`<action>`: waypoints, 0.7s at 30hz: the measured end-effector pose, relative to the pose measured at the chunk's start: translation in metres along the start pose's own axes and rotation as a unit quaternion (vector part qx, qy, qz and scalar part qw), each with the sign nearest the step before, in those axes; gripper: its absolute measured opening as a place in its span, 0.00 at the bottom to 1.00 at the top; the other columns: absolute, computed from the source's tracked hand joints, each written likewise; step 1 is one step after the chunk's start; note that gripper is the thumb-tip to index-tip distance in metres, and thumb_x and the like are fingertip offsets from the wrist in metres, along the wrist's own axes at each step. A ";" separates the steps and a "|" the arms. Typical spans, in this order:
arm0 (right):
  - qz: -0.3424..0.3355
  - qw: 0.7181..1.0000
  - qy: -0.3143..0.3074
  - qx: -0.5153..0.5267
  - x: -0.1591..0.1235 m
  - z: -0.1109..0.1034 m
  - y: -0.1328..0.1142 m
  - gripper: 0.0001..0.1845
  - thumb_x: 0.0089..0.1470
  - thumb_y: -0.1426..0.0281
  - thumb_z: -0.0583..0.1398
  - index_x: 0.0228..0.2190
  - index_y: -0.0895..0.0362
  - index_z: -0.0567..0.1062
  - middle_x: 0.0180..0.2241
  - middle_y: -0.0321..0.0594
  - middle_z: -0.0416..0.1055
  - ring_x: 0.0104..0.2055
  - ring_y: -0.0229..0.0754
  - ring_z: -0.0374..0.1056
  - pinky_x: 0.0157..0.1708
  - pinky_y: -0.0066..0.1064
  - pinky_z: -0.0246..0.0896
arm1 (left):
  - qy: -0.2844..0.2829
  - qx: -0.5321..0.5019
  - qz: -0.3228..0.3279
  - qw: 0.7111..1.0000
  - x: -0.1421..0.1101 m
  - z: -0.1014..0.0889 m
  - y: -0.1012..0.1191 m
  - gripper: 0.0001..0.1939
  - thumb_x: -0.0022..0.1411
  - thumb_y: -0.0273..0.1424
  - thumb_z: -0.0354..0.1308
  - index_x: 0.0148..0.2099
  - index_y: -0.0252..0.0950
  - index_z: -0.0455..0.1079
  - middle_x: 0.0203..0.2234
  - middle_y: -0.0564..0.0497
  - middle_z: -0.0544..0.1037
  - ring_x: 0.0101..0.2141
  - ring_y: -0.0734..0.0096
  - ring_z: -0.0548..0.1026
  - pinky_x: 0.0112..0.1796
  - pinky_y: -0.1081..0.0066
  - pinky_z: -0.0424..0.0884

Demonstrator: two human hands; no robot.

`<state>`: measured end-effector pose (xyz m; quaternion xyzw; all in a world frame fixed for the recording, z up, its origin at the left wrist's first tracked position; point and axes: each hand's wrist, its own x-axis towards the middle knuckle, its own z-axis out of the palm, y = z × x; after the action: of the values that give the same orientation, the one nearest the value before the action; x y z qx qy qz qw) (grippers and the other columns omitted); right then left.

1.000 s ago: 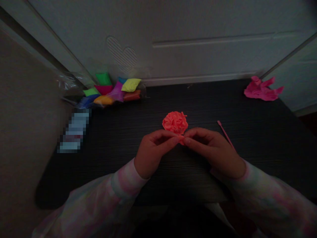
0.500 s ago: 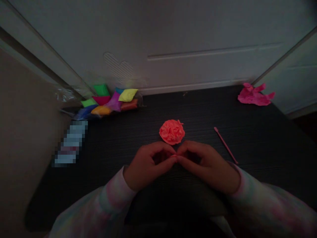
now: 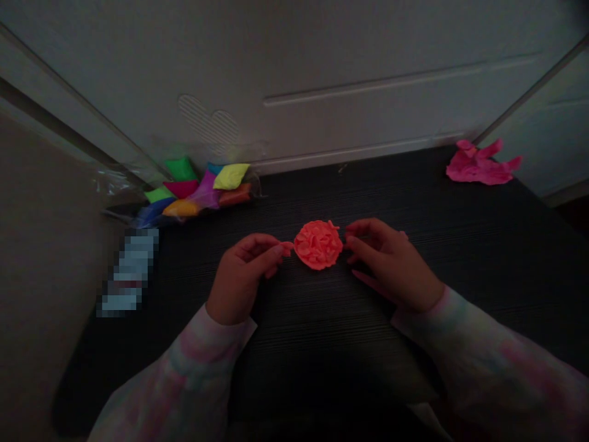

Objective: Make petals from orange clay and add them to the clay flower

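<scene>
A round coral-coloured clay piece (image 3: 318,245), its top covered in small petal-like bits, lies on the dark table between my hands. My left hand (image 3: 243,270) pinches a small bit of coral clay (image 3: 286,248) between thumb and fingers, against the round piece's left edge. At the opposite edge, my right hand (image 3: 386,258) has thumb and forefinger closed on the rim of the round piece; the exact contact is partly hidden. Beneath the right hand lies a thin pink stick tool, mostly covered, with its tip (image 3: 404,235) showing behind the knuckles.
A clear bag of colourful clay packets (image 3: 202,190) lies at the back left of the dark table (image 3: 276,356). In front of it is a blurred-out pale strip (image 3: 130,270). Crumpled pink material (image 3: 481,164) sits at the back right, near the white panel (image 3: 368,104).
My hands have parted from their shared pinch and moved forward to either side of the round clay piece. The left carries a small clay bit; the right now covers most of the stick.
</scene>
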<state>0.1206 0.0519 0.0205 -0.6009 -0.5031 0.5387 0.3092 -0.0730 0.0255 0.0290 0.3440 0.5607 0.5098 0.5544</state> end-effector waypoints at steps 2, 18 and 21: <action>-0.002 1.000 -0.013 -0.003 0.002 0.002 0.001 0.12 0.47 0.65 0.57 0.35 0.54 0.66 0.33 0.38 0.68 0.26 0.35 0.67 0.14 0.21 0.58 | 0.012 -0.021 -0.013 1.000 0.002 0.001 0.000 0.05 0.43 0.26 0.62 0.26 0.33 0.69 0.22 0.54 0.76 0.20 0.81 0.67 0.20 0.80 0.59; -0.025 0.997 -0.060 0.031 0.006 0.006 0.001 0.10 0.46 0.74 0.56 0.35 0.58 0.64 0.25 0.35 0.68 0.22 0.31 0.65 0.19 0.22 0.60 | 0.023 0.028 -0.011 0.999 0.010 0.001 -0.006 0.07 0.43 0.27 0.63 0.28 0.33 0.69 0.22 0.54 0.75 0.21 0.81 0.66 0.21 0.79 0.57; -0.026 0.997 -0.062 0.022 0.006 0.006 0.001 0.10 0.46 0.74 0.56 0.34 0.58 0.65 0.24 0.35 0.68 0.21 0.31 0.65 0.18 0.21 0.59 | 0.035 -0.006 -0.028 0.999 0.007 0.007 -0.004 0.06 0.42 0.25 0.62 0.26 0.33 0.69 0.21 0.54 0.74 0.21 0.81 0.66 0.21 0.79 0.57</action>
<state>0.1151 0.0563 0.0159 -0.5460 -0.5250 0.5774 0.3048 -0.0667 0.0323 0.0246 0.3065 0.5866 0.5089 0.5505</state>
